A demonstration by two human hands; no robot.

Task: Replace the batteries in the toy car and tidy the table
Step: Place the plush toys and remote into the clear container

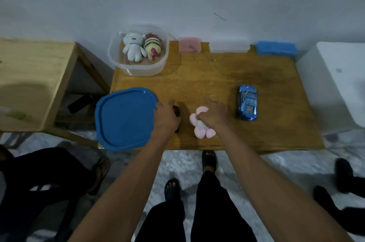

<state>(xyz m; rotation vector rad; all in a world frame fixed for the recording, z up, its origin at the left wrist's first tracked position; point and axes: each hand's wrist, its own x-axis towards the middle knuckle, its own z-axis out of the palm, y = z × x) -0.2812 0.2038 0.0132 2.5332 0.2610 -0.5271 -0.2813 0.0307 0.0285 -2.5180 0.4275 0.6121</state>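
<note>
A shiny blue toy car stands on the wooden table, right of my hands. My right hand grips a pink plush toy near the front edge, fingers curled over its top. My left hand covers a dark object with a red spot, most of it hidden under the hand; whether the fingers curl round it is unclear. A blue lid lies at the front left corner, touching my left hand. A clear plastic tub at the back left holds a white plush and a striped plush.
Along the wall stand a pink box, a clear box and a blue box. A wooden stool stands left of the table, a white unit to the right. People's legs and feet stand on the floor around the table.
</note>
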